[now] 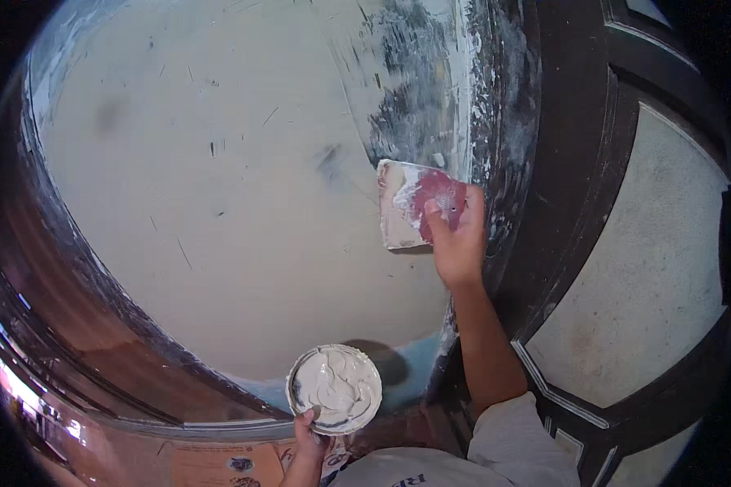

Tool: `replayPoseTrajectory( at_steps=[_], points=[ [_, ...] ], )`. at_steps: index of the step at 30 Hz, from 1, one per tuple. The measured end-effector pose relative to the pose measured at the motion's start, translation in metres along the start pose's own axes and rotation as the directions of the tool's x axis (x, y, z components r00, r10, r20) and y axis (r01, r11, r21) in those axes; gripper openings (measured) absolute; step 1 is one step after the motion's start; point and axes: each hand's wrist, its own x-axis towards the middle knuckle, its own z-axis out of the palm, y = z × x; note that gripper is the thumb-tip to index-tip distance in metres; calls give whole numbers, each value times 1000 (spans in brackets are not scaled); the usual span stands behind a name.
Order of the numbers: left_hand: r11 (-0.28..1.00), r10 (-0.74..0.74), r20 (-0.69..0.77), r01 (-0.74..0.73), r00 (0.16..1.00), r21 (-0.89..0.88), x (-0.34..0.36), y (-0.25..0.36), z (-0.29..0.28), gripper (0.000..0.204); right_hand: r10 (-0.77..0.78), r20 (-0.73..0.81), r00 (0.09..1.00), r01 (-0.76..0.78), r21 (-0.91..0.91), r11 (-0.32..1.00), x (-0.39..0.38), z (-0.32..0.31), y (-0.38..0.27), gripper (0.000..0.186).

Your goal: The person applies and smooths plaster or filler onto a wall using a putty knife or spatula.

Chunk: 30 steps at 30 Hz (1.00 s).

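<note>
Gripping a round tub (291,394) by its rim, my left hand (307,430) sits low in front of me, thumb over the edge, the other fingers mostly hidden beneath; the tub is well loaded with creamy white paste (337,385). Farther up and to the right, my right hand (460,243) is closed on a wide scraper (406,207), thumb pressed on its reddish face, the other fingertips out of sight; a smear of white clings to it. The scraper is over the right part of the pale wall (235,178), just below a dark patch (418,89); whether its whole edge touches, I cannot tell. I'd judge I am partway through coating: most of the wall looks covered, while that patch and the pale blue strip (414,365) at the bottom look bare. The next move seems to call for a flat, even stroke into the dark patch, with more paste once the blade runs dry. Room is generous leftward, as far as the brown wood (57,325) bordering the wall; rightward it is tight, with the dark door (568,187) near my knuckles and easy to smear.
</note>
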Motion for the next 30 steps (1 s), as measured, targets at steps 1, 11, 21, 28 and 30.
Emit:
replayPoseTrajectory(
  at_steps=[1,11,21,28,30],
  points=[
    [999,36,25,-35,999,-19,3,-4,-5,78,7,-9,1000,-8,-141,990,7,2,-4,30],
    [996,-41,-5,41,999,75,12,3,-23,78,-40,-125,991,45,37,998,8,-13,22,34],
    [995,-7,47,2,999,97,24,1,-33,75,-114,-143,983,115,-3,993,-3,-8,33,33],
    [1000,-5,117,2,993,28,27,-1,-39,71,-101,-247,964,136,127,983,12,-15,35,32],
    [994,-72,111,63,991,89,25,3,-44,71,-96,-159,983,94,-16,995,7,-10,19,33]
  ],
)
